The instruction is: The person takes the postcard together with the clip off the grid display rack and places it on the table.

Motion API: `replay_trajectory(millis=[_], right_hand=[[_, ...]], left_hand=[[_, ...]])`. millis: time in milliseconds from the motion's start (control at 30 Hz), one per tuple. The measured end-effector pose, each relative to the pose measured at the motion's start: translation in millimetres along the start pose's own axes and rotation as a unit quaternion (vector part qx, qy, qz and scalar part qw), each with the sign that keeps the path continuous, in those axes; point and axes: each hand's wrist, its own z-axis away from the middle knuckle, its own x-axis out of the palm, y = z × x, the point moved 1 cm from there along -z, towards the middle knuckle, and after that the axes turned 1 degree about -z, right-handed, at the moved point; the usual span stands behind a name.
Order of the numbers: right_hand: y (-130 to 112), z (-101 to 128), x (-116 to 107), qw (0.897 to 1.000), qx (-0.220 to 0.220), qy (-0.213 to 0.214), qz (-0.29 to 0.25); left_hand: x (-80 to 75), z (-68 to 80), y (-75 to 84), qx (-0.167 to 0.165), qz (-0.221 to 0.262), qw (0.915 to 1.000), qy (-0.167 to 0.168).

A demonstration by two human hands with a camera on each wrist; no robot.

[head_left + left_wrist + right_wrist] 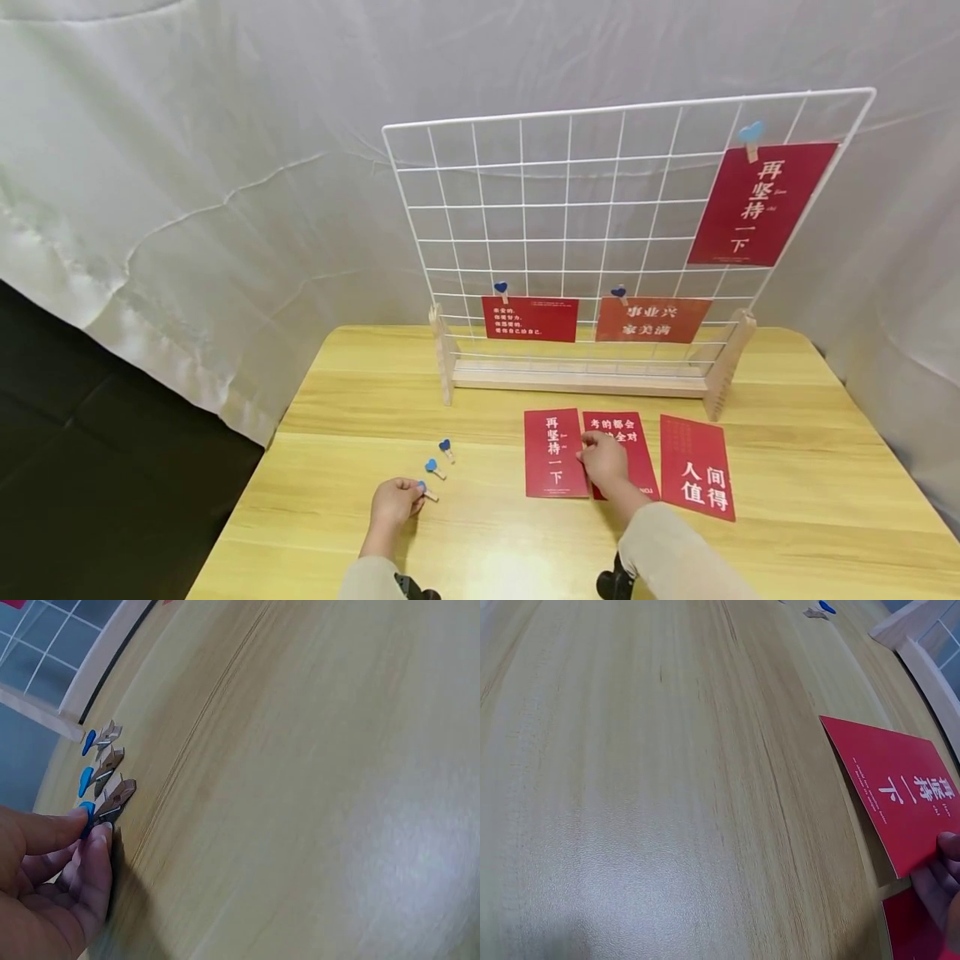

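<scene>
1. Left hand (395, 501) down on the pale wooden table (480, 533), thumb and fingers curled in a narrow pinch on the nearest clothespin (111, 805): small raw-wood peg, blue heart-shaped head, lying flat at the near end of a short row.
2. Two more clothespins (105, 761) just beyond it in that row, same wood bodies and blue heads, lying close together, untouched.
3. Right hand (604, 460) resting over the middle red card (633, 442), fingertips (946, 847) curled onto the right edge of the left red card (553, 454). Grip there looks like a light edge pinch; whether the card is lifted at all, cannot tell.
4. Both cards flat on the table, side by side, smooth matte red rectangles with white characters; a third red card (697, 467) just to the right, slightly tilted.
5. Behind them, upright: white wire grid panel (570, 208) of square cells, seated in a light wooden base (577, 382) with slotted end feet.
6. Clipped on the grid with blue-heart pegs: a tall red card (757, 204) at upper right, two wide red cards (529, 319) low down.
7. Backdrop of wrinkled white fabric (187, 183), soft folds throughout.
</scene>
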Motion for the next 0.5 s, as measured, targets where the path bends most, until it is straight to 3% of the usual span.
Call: replay_trajectory(millis=[233,500], right_hand=[[-5,3,-1,1.0,0.002,0.005,0.022],[-6,5,2,1.0,0.011,0.0,-0.002]], left_hand=[[-2.7,-1.4,0.3,0.009,-0.057,0.9983,0.009],[-11.5,0.9,1.7,0.027,-0.102,0.9944,0.013]])
